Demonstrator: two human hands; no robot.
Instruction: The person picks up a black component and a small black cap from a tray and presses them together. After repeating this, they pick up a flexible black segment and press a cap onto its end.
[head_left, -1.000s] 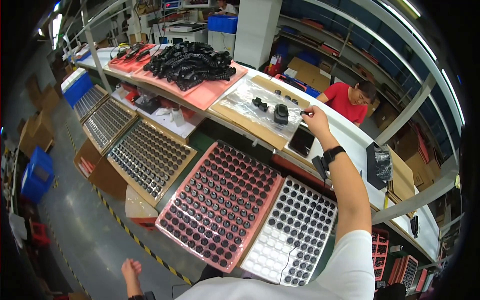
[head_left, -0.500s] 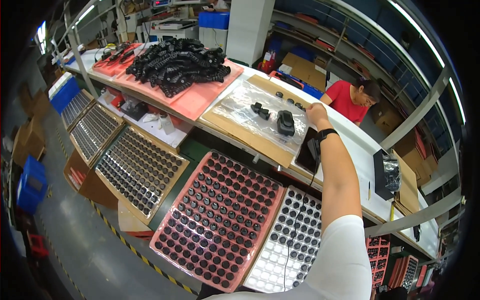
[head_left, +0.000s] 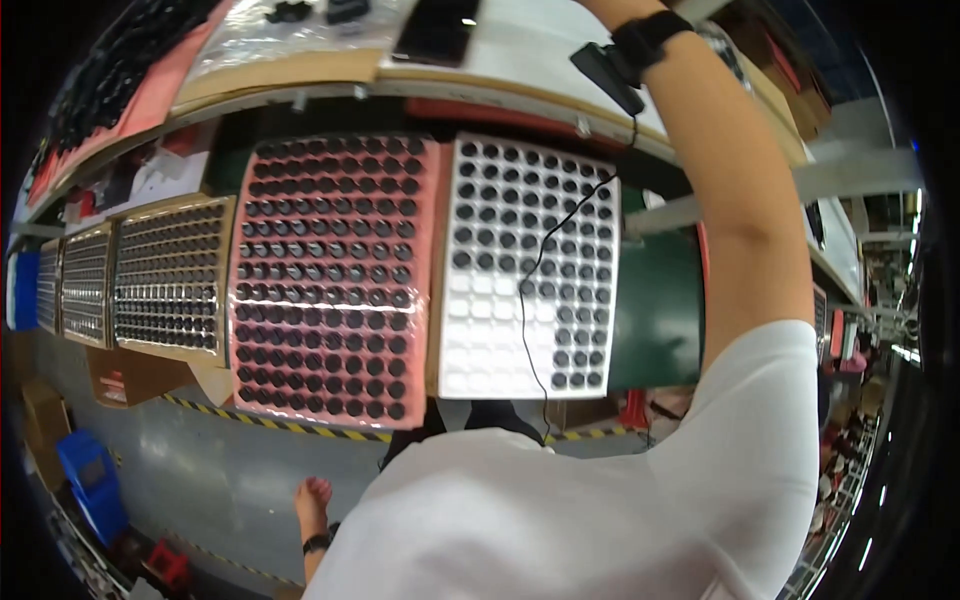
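Observation:
Stretched forward over the bench, my right arm point(head_left: 735, 170) wears a black wrist strap point(head_left: 650, 42); its hand lies beyond the upper edge. A black device point(head_left: 608, 78) hangs beside that wrist, and a thin black cable point(head_left: 545, 240) trails from it. Nearest to this wrist is a dark flat phone-like slab point(head_left: 437, 30) on the bench. Low on the left, away from the trays, my left hand point(head_left: 313, 492) hangs with loosely bent fingers and nothing visible in it. Before me lie a pink tray point(head_left: 432, 300) and a white tray point(head_left: 480, 340), both bearing small round black parts.
More brown trays point(head_left: 228, 230) of dark parts line up to the left. Clear plastic film point(head_left: 290, 45) lies on cardboard on the bench, beside a pile of black pieces point(head_left: 110, 80). Blue bins point(head_left: 85, 470) stand on the floor, with yellow-black tape point(head_left: 250, 420) nearby.
My view has tipped down toward the trays and my body. My right hand has passed out of the upper edge, while my left hand has come into view. The other person is out of view.

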